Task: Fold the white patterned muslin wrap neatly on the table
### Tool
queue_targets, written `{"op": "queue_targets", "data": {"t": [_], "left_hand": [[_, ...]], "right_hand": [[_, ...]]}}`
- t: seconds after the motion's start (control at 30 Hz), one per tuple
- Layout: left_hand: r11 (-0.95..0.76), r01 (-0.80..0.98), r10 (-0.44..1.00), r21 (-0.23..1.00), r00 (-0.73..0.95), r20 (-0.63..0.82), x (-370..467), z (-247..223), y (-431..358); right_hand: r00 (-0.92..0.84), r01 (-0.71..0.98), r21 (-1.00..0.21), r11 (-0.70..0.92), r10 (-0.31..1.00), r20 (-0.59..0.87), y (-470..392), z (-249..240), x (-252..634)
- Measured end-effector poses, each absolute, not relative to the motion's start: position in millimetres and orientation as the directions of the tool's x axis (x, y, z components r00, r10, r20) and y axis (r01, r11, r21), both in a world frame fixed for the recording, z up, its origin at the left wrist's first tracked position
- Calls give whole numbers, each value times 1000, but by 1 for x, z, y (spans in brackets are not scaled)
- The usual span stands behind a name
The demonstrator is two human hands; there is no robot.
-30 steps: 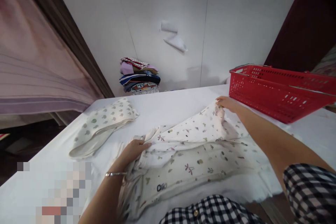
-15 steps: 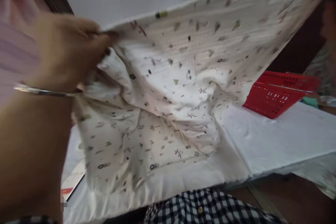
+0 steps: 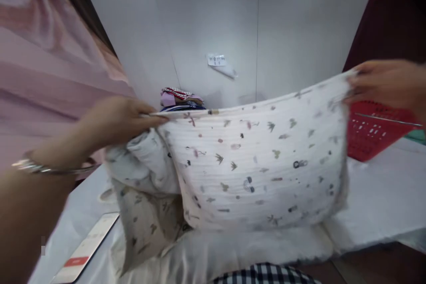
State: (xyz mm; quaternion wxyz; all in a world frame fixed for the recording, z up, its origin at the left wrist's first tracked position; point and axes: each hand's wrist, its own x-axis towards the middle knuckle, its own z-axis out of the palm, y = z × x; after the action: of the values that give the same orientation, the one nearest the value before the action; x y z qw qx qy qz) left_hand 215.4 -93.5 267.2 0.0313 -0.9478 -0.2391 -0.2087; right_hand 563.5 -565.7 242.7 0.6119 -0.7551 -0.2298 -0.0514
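1. The left hand (image 3: 121, 119) pinches the upper left corner of a white cloth (image 3: 253, 164) between thumb and fingers; a silver bracelet (image 3: 38, 167) circles that wrist.
2. The right hand (image 3: 386, 82), blurred, grips the cloth's upper right corner and sits higher than the left, so the top edge slopes up to the right.
3. The cloth hangs between the two hands, above the front part of the white-covered counter (image 3: 382, 186). Small plants, birds and rainbows are printed on it. Its main part falls fairly flat, while a bunched portion droops below the left hand. Whether the lower edge touches the counter is hard to tell.
4. A phone (image 3: 87, 244) with a lit screen lies on the counter, near the left forearm.
5. A red basket (image 3: 369, 142) stands on the right side, partly hidden behind the right hand and the cloth.
6. Beyond the cloth, a pile of folded clothes (image 3: 181, 96) shows against the pale wall (image 3: 213, 9).
7. A pink curtain (image 3: 49, 71) hangs on the left.
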Motion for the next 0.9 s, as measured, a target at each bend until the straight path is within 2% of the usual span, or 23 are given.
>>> {"op": "queue_targets", "data": {"t": [0.07,0.1,0.13,0.2,0.27,0.33,0.37,0.43,0.5,0.6,0.7,0.83,0.9], "left_hand": [[-880,464,427,-101,867,258,262,262,-91],[-874,466,431,-136,874,224,286,263,-87],[-868,472,433,-155,872,229,309,268,-82],[-834,520,437,-185,827,354,347,291,-72],[-823,526,347,-217,767,540,371,331,-67],[-791,557,218,-254,644,733,381,375,-71],[-763,595,197,-252,587,785,382,395,-76],[-744,604,134,-286,555,821,381,420,-85],[-738,575,76,-352,589,804,380,421,-88],[-774,496,40,-394,659,751,389,380,-73],[-861,341,69,-377,814,577,404,298,-52],[-959,-7,-88,-284,958,273,412,158,-58],[-969,-102,-135,-227,982,134,409,92,-73]], "right_hand": [[943,231,-951,-207,289,166,-521,226,579],[955,185,-961,-207,266,127,-498,220,589],[965,192,-960,-201,215,148,-475,220,601],[957,288,-942,-174,101,273,-438,235,628],[873,469,-870,-152,-65,483,-419,271,656],[786,578,-804,-142,-169,595,-418,316,682],[703,662,-735,-145,-219,677,-423,336,693],[597,757,-633,-160,-224,770,-439,361,711],[555,794,-579,-186,-168,815,-456,359,720],[607,760,-628,-166,-164,778,-472,313,723],[694,707,-701,-92,-100,713,-480,234,721],[843,508,-815,-277,-36,537,-500,114,716],[905,410,-843,-349,40,424,-515,57,711]]}}
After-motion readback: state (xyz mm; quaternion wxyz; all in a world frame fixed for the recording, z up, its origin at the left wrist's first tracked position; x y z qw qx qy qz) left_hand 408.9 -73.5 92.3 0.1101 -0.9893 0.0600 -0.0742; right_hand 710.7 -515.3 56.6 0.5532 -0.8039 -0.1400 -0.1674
